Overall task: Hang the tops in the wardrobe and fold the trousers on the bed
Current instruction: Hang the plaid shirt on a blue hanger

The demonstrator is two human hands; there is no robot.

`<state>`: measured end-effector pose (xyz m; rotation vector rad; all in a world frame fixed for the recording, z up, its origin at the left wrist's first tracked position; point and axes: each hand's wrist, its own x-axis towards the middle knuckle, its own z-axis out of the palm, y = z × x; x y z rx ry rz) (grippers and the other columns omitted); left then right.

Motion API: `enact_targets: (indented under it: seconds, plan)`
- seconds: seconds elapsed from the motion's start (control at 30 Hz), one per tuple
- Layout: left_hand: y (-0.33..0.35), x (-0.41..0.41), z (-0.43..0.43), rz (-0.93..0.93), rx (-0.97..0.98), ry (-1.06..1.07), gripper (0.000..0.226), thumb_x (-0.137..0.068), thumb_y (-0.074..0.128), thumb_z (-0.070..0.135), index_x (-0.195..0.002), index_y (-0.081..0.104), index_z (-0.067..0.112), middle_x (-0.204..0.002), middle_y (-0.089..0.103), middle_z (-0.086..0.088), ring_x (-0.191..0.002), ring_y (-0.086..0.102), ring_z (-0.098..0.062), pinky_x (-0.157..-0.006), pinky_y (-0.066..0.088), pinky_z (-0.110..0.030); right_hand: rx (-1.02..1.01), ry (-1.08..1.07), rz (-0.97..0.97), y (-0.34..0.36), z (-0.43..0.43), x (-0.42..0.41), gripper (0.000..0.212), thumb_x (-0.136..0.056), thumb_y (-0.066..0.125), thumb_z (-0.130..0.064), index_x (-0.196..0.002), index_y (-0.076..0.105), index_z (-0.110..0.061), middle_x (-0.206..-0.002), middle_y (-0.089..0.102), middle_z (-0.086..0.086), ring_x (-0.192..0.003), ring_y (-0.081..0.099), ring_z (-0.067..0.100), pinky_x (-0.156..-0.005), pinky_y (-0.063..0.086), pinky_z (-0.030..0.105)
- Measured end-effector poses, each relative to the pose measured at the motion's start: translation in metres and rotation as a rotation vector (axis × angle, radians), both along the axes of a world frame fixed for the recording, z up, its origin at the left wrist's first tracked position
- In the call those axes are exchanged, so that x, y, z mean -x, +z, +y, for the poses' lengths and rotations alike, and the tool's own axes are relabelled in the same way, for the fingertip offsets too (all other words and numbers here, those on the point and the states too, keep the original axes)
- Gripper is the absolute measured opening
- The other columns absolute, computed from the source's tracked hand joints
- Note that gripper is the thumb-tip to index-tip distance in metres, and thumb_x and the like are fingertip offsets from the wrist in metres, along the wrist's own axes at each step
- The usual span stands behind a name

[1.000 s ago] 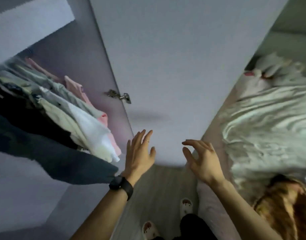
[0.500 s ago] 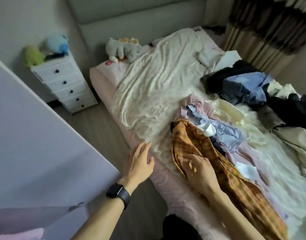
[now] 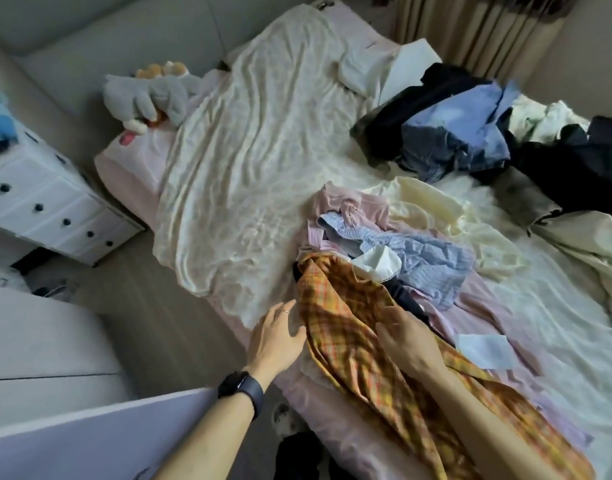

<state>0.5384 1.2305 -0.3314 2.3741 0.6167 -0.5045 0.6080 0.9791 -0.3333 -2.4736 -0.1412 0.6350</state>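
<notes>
Bed [image 3: 263,161], frame centre, strewn with clothes [image 3: 453,133] | your left hand [image 3: 276,341] fingers apart, beside orange plaid garment [image 3: 349,348] | your right hand [image 3: 410,341] on it, cannot tell its grip

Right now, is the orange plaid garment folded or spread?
Unfolded: the orange plaid garment lies rumpled, stretched along the bed edge, right hand resting on it.

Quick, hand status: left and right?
Left hand: open, beside the orange plaid garment, holding nothing.
Right hand: on that garment; grip cannot be told.
</notes>
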Motion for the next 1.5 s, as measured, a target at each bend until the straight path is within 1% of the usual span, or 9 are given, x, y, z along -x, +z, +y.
enact_targets:
  seconds: [0.33,0.5,0.63,0.77,0.87,1.07,1.2,1.33,1.5]
  plan:
    - [-0.119,-0.13,0.013,0.043,0.21,0.276,0.077,-0.093,0.066,0.044,-0.157,0.027,0.025,-0.157,0.04,-0.002,-0.14,0.043,-0.025,-0.11,0.04,-0.039,0.183,0.018,0.157,-0.118,0.055,-0.105,0.057,-0.1,0.05,-0.035,-0.151,0.027,-0.024,-0.155,0.03,0.002,-0.118,0.058,0.033,-0.084,0.049,0.043]
    - [-0.126,-0.114,0.014,0.013,0.08,0.238,0.036,-0.098,0.06,0.039,-0.129,0.064,0.022,-0.121,0.068,0.0,-0.107,0.063,-0.022,-0.082,0.047,-0.027,0.229,-0.03,0.076,-0.134,0.054,-0.099,0.028,-0.104,0.043,-0.032,-0.128,0.056,-0.028,-0.121,0.057,0.006,-0.102,0.06,0.037,-0.074,0.047,0.04]
    - [-0.099,-0.064,0.023,0.05,0.102,0.136,0.02,-0.094,0.062,0.039,-0.084,0.061,0.022,-0.077,0.065,0.004,-0.07,0.059,-0.016,-0.057,0.04,-0.029,0.116,-0.108,-0.03,-0.087,0.043,-0.076,0.026,-0.102,0.05,-0.033,-0.122,0.066,-0.03,-0.114,0.062,0.001,-0.105,0.06,0.03,-0.078,0.045,0.038]
    - [-0.06,-0.024,0.038,0.2,0.082,0.011,0.017,-0.092,0.066,0.036,-0.103,0.067,0.024,-0.106,0.065,0.008,-0.104,0.062,-0.02,-0.087,0.051,-0.035,-0.02,-0.077,-0.19,-0.023,0.025,-0.045,0.027,-0.098,0.058,-0.017,-0.117,0.073,-0.027,-0.11,0.066,-0.001,-0.105,0.058,0.021,-0.084,0.042,0.031]
    - [-0.006,-0.02,0.034,0.026,0.07,0.059,0.031,-0.093,0.062,0.034,-0.123,0.057,0.03,-0.129,0.056,0.003,-0.121,0.053,-0.021,-0.102,0.046,-0.04,-0.126,-0.005,-0.295,0.023,0.017,-0.017,0.028,-0.095,0.061,-0.008,-0.111,0.076,-0.026,-0.108,0.066,-0.004,-0.098,0.059,0.014,-0.08,0.038,0.019]
    - [0.139,-0.046,0.001,-0.249,0.338,-0.094,0.021,-0.096,0.065,0.026,-0.116,0.067,0.035,-0.113,0.069,0.015,-0.103,0.063,0.0,-0.09,0.049,-0.018,-0.389,0.202,-0.551,0.128,0.025,-0.004,0.025,-0.087,0.07,-0.002,-0.102,0.078,-0.02,-0.1,0.067,-0.002,-0.083,0.059,0.01,-0.074,0.045,0.017]
    - [0.22,-0.045,0.0,-0.296,0.521,-0.068,0.014,-0.097,0.066,0.017,-0.108,0.071,0.012,-0.096,0.075,0.0,-0.087,0.071,-0.009,-0.077,0.05,-0.015,-0.544,0.271,-0.668,0.211,0.059,-0.038,0.026,-0.083,0.072,-0.002,-0.1,0.079,-0.02,-0.101,0.068,-0.003,-0.088,0.057,-0.007,-0.081,0.047,0.011]
    - [0.285,-0.036,0.029,-0.488,0.448,0.052,0.01,-0.092,0.071,0.017,-0.1,0.069,0.023,-0.088,0.075,0.002,-0.083,0.072,-0.019,-0.08,0.05,-0.032,-0.626,0.386,-0.704,0.286,0.108,-0.07,0.027,-0.084,0.07,-0.006,-0.101,0.079,-0.025,-0.107,0.065,-0.006,-0.09,0.062,0.004,-0.086,0.052,0.019]
    - [0.369,-0.018,0.068,-0.703,0.286,0.123,0.026,-0.085,0.08,0.021,-0.104,0.068,0.034,-0.106,0.071,0.013,-0.098,0.069,-0.008,-0.088,0.051,-0.02,-0.705,0.497,-0.805,0.365,0.176,-0.075,0.026,-0.08,0.073,-0.015,-0.096,0.08,-0.034,-0.108,0.057,-0.004,-0.079,0.058,-0.005,-0.083,0.043,0.005]
